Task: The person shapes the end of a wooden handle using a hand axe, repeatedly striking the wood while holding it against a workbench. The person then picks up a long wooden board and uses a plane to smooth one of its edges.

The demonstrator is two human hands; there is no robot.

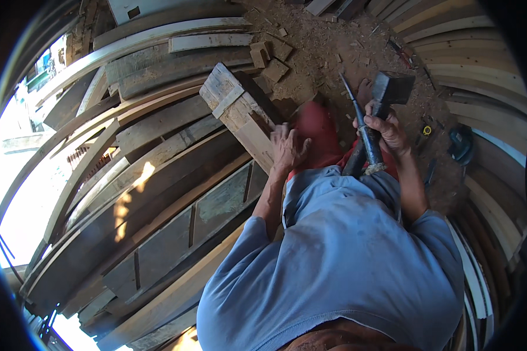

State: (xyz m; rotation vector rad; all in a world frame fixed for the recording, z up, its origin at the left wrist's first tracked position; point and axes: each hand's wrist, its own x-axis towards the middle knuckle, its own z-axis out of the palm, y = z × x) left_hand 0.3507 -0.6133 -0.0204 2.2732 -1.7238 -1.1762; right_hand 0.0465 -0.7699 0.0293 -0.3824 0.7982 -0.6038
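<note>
My right hand (pixel 387 131) is closed around two tools at once, held over my lap. One is a hammer with a dark, blocky head (pixel 394 88), its handle running down toward my thigh. The other is a chisel (pixel 360 120), its narrow metal blade pointing up and away from me. Left of them, my left hand (pixel 290 147) lies with fingers extended at the edge of a thick wooden beam (pixel 253 130), beside my red-clad knee. A short crosspiece (pixel 228 102) spans the beam near its far end. My palm's underside is hidden.
Stacked planks (pixel 181 158) fill the left side, and more boards (pixel 474 64) line the right. Small wood offcuts (pixel 275 70) and chips litter the dirt floor ahead. A teal-and-black power tool (pixel 461 145) and a yellow tape measure (pixel 426 130) lie on the right.
</note>
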